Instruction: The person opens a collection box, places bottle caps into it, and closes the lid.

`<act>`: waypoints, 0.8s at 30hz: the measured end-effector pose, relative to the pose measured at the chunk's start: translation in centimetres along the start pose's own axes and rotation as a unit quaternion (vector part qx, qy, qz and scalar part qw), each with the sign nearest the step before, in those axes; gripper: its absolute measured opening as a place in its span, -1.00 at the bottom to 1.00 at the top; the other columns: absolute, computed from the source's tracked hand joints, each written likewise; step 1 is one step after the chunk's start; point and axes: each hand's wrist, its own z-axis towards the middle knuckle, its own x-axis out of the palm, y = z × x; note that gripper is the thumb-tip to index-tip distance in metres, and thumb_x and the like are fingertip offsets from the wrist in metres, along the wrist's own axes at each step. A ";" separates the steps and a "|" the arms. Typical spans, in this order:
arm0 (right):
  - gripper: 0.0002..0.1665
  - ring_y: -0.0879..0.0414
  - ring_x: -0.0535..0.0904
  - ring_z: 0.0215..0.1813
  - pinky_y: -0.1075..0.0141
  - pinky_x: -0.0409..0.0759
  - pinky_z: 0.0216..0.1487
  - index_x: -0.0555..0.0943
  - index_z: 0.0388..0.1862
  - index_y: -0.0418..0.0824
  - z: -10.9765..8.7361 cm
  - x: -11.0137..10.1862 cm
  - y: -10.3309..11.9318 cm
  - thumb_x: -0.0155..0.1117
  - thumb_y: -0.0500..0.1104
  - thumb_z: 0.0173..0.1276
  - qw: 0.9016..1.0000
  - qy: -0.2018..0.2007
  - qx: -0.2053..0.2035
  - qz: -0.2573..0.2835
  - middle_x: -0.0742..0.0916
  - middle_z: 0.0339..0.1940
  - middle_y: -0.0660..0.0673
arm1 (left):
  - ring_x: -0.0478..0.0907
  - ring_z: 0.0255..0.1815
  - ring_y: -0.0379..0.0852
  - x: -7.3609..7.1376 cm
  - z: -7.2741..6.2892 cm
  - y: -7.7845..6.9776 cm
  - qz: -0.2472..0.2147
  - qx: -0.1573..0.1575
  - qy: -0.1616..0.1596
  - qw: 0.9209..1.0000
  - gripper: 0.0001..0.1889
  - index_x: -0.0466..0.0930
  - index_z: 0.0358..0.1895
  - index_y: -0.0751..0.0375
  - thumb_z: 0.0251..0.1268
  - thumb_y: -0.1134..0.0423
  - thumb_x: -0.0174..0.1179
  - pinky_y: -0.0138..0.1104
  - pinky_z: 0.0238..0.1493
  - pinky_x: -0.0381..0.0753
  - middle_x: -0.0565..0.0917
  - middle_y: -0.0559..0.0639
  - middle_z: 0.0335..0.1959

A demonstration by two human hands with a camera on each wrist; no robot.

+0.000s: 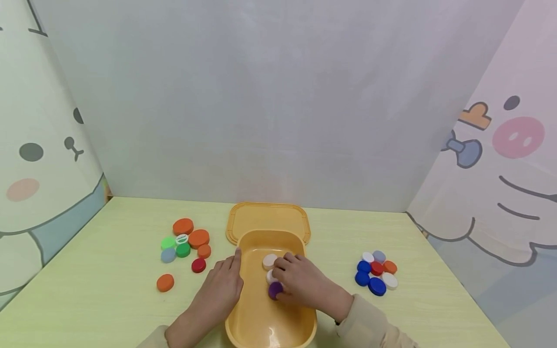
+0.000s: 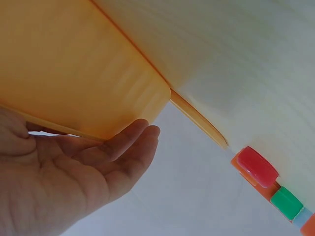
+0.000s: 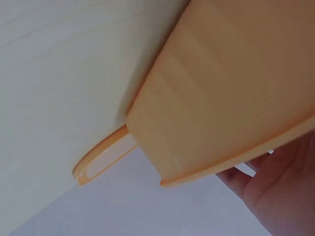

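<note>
A deep yellow-orange plastic box (image 1: 250, 311) stands on the table in front of me. At its left side my left hand (image 1: 223, 286) grips the rim, fingers against the outer wall (image 2: 98, 98) in the left wrist view. My right hand (image 1: 304, 282) reaches over the right rim into the box, fingers bent downward. Its thumb and fingers hold a purple bottle cap (image 1: 275, 290), and its fingertips overlap a white cap (image 1: 271, 277). Another white cap (image 1: 270, 261) lies just beyond. In the right wrist view, the box wall (image 3: 231, 88) hides the right fingertips.
A flat yellow-orange lid (image 1: 269, 217) lies behind the box. Several caps lie to the left, among them an orange cap (image 1: 165, 282), a red cap (image 1: 198, 265) and a green cap (image 1: 183, 250). On the right is another cluster, including a blue cap (image 1: 376, 286).
</note>
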 end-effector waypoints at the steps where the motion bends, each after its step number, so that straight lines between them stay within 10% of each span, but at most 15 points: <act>1: -0.58 0.18 0.42 -0.17 0.37 0.42 -0.20 0.58 -0.22 0.00 0.0 -0.2 -0.2 0.33 0.20 0.02 1.000 -0.002 0.003 0.000 0.61 -0.16 0.07 | 0.46 0.04 0.10 0.0 0.0 0.0 0.000 0.000 0.001 1.000 -0.45 0.24 0.28 0.41 0.20 0.29 0.00 -0.09 0.04 0.48 0.52 0.19 0.04; 24: -0.63 0.07 0.49 -0.11 0.19 0.51 -0.16 0.58 -0.25 -0.10 -5.0 -1.8 -5.9 0.40 0.05 -0.01 0.986 -0.065 0.148 0.029 0.62 -0.16 -0.01 | 0.44 0.06 0.10 -0.1 0.0 -0.1 0.002 -0.014 0.021 1.000 -0.44 0.21 0.30 0.39 0.22 0.26 -0.01 -0.09 0.08 0.47 0.51 0.18 0.07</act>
